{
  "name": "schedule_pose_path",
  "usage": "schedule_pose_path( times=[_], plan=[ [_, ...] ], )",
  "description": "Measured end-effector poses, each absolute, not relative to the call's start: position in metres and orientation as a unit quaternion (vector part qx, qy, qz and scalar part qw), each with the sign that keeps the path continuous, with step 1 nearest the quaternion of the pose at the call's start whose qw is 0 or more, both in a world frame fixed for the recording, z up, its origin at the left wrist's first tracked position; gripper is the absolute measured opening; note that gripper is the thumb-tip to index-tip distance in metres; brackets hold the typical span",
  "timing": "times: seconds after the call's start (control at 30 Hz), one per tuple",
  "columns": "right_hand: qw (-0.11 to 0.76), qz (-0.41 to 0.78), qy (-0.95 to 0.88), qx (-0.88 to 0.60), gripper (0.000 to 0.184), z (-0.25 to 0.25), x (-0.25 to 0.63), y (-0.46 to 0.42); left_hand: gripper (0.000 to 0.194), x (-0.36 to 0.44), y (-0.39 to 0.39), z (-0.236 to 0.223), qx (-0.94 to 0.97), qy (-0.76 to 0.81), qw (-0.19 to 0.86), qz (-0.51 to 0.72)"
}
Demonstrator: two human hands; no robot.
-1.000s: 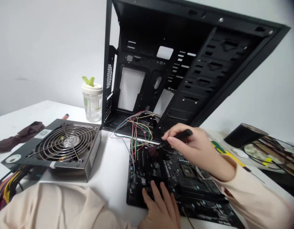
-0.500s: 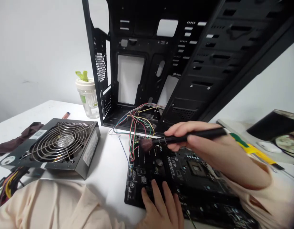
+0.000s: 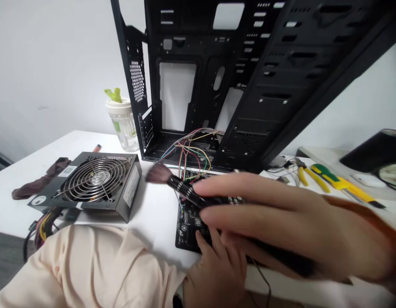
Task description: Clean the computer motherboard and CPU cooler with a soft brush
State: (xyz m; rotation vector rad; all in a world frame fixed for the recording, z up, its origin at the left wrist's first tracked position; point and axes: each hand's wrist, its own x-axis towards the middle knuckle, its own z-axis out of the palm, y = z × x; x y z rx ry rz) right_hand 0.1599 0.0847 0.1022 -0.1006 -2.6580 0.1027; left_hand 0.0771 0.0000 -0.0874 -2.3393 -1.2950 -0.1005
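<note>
Black motherboard (image 3: 188, 226) lies flat on the white desk (image 3: 159, 235), just in front of the upright PC case (image 3: 198, 85), with colored wires (image 3: 193, 156) draped onto it. Right hand (image 3: 281, 226) is closed around a soft brush (image 3: 185, 191), bristles poking past the board's left edge. Left hand (image 3: 213, 269) sits open at the near edge, with a strip of free desk before the power supply (image 3: 99, 184).

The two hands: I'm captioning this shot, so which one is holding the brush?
The right hand holds the black-handled brush; the left hand holds nothing, its fingers resting at the edge of the motherboard.
</note>
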Motion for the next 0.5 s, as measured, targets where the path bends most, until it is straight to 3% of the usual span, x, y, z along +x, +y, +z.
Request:
schedule_pose_path(
  times=[0.27, 0.37, 0.5],
  plan=[
    [0.171, -0.013, -0.985, 0.035, 0.029, 0.082, 0.109, 0.100, 0.044, 0.083, -0.004, -0.091, -0.831, -0.503, 0.239, -0.013],
    [0.085, -0.081, -0.993, 0.006, 0.041, 0.069, 0.094, 0.108, 0.044, 0.093, 0.001, -0.091, -0.817, -0.530, 0.227, -0.009],
    [-0.034, -0.073, -0.997, -0.017, 0.028, 0.056, 0.079, 0.114, 0.045, 0.106, 0.005, -0.094, -0.809, -0.555, 0.192, 0.010]
  ],
)
